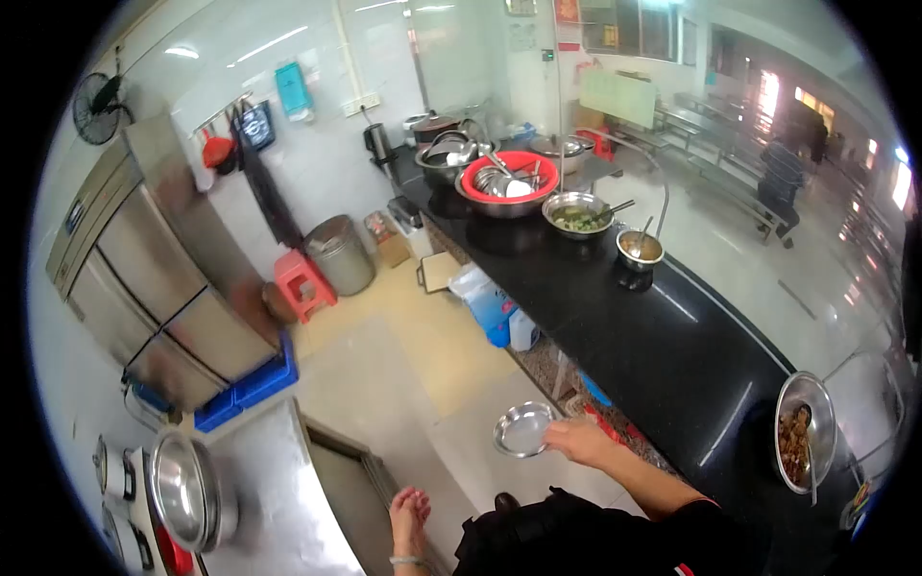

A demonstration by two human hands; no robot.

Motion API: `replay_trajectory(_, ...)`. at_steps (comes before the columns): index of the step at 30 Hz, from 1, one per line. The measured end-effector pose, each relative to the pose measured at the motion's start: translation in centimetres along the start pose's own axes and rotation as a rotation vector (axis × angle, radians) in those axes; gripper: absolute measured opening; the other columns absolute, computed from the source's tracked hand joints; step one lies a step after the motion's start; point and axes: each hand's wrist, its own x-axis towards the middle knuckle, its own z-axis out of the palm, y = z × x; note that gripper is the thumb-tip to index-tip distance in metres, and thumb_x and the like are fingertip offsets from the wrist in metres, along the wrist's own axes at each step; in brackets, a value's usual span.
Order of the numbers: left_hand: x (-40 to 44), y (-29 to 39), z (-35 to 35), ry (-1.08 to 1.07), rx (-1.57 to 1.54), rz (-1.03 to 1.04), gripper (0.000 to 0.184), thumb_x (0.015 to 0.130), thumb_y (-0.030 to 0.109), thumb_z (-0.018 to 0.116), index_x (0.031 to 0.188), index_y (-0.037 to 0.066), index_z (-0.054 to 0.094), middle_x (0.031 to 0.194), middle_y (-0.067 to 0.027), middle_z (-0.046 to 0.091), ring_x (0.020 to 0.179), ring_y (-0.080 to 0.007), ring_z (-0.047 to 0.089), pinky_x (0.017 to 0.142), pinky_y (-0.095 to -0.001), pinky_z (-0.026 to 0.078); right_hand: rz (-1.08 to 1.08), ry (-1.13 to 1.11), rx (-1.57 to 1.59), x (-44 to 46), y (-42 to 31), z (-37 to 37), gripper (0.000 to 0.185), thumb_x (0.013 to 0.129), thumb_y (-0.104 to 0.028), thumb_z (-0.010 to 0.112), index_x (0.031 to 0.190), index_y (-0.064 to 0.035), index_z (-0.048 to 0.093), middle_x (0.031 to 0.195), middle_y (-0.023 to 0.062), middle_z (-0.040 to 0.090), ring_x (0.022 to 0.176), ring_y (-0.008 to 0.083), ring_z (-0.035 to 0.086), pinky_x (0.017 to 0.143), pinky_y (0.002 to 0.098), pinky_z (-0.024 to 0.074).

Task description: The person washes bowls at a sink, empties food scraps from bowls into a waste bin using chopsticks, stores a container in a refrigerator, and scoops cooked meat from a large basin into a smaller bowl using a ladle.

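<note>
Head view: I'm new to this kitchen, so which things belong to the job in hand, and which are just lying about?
Job in hand:
Metal dish, held by the right hand
Red basin of metalware, possibly

Probably just lying about:
Red stool
Kettle
Blue crate

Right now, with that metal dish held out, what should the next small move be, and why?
I'd probably bring the metal dish over the black counter: the right hand holds it only by one edge, in this view it shows against the floor, the left hand is apart from it, and the counter lies just beside the right arm.
</note>
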Motion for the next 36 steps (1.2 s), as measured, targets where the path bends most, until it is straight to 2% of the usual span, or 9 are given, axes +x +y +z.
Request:
replay_trajectory(7,16.4,14.9,20.8,-0.352,0.35,0.091,0.029,0.091,0.016,0.055,0.116,0.002,0.052,0.11,-0.0098,0.061,0.101,-0.0202,0.057,0.083,-0.0343,0.047,0.244,0.37,-0.014,13.1,14.5,-7.4,0.018,0.079,-0.018,0.067,0.092,-0.0075,0.059,0.086,0.0111,0.06,0.081,0.0313,0.061,0.072,0.041,0.0515)
replay_trajectory(13,28.9,12.9,27.8,-0.45,0.351,-0.056,0.029,0.092,0.017,0.058,0.116,0.003,0.053,0.107,-0.01,0.062,0.096,-0.0223,0.06,0.081,-0.0337,0.05,0.219,0.573,-0.121,27.5,30.8,-12.0,0.018,0.077,-0.015,0.069,0.086,-0.0053,0.058,0.085,0.0117,0.059,0.08,0.0322,0.06,0.069,0.0403,0.0501)
replay_trajectory(18,34.7,14.0,30.2,-0.234,0.285,-0.24,0.024,0.09,0.013,0.06,0.112,0.005,0.054,0.104,-0.0104,0.065,0.092,-0.0229,0.063,0.077,-0.0336,0.052,0.285,0.633,-0.1,39.2,44.1,-15.6,0.017,0.08,-0.016,0.067,0.091,-0.0061,0.061,0.088,0.0116,0.06,0.082,0.0318,0.061,0.069,0.0404,0.0489)
replay_trajectory(21,38.0,15.7,32.1,-0.147,0.269,-0.237,0.023,0.09,0.012,0.059,0.111,0.006,0.055,0.102,-0.0105,0.065,0.09,-0.0231,0.063,0.075,-0.0332,0.051,0.415,0.838,0.141,46.0,51.9,-15.9,0.018,0.082,-0.015,0.067,0.095,-0.0039,0.061,0.086,0.0109,0.063,0.077,0.0266,0.063,0.067,0.0364,0.0485)
replay_trajectory(25,45.4,15.4,33.5,-0.15,0.154,-0.298,0.021,0.089,0.01,0.059,0.11,0.006,0.055,0.102,-0.0116,0.065,0.09,-0.0232,0.062,0.073,-0.0325,0.051,0.772,1.194,1.363,53.6,59.4,-14.8,0.012,0.09,-0.016,0.063,0.092,-0.0048,0.061,0.072,0.0029,0.059,0.058,0.0105,0.056,0.05,0.0258,0.0474)
replay_trajectory(27,47.7,17.2,37.7,-0.19,0.294,-0.365,0.02,0.09,0.01,0.056,0.11,0.005,0.055,0.105,-0.0128,0.063,0.09,-0.0232,0.062,0.074,-0.0329,0.051,0.9,1.384,1.767,56.1,62.8,-12.6,0.013,0.091,-0.018,0.063,0.094,-0.0076,0.057,0.077,0.0031,0.058,0.063,0.0129,0.057,0.055,0.026,0.0509)
replay_trajectory(29,51.4,18.1,41.6,-0.287,0.389,-0.409,0.025,0.091,0.01,0.055,0.115,0.003,0.051,0.105,-0.0128,0.063,0.091,-0.0226,0.061,0.075,-0.0311,0.051,0.772,1.487,2.01,57.5,65.6,-9.3,0.012,0.093,-0.018,0.059,0.093,-0.0073,0.055,0.075,0.0035,0.056,0.063,0.015,0.057,0.054,0.0289,0.0533)
replay_trajectory(33,59.4,19.7,48.7,-0.532,0.534,-0.427,0.02,0.093,0.011,0.053,0.111,0.005,0.055,0.104,-0.0101,0.063,0.09,-0.0175,0.061,0.075,-0.0273,0.051,0.934,1.686,2.057,58.7,64.5,-8.7,0.016,0.096,-0.009,0.049,0.109,-0.0002,0.049,0.098,0.011,0.058,0.087,0.0228,0.063,0.074,0.0331,0.0563)
replay_trajectory(36,62.8,22.1,54.0,-0.706,0.718,-0.342,0.022,0.094,0.013,0.053,0.114,0.006,0.054,0.108,-0.0082,0.063,0.093,-0.0177,0.06,0.078,-0.0293,0.049,0.9,1.564,2.029,58.7,64.6,-8.6,0.021,0.095,-0.004,0.045,0.112,0.0094,0.044,0.113,0.0206,0.053,0.104,0.0298,0.06,0.089,0.0375,0.0532)
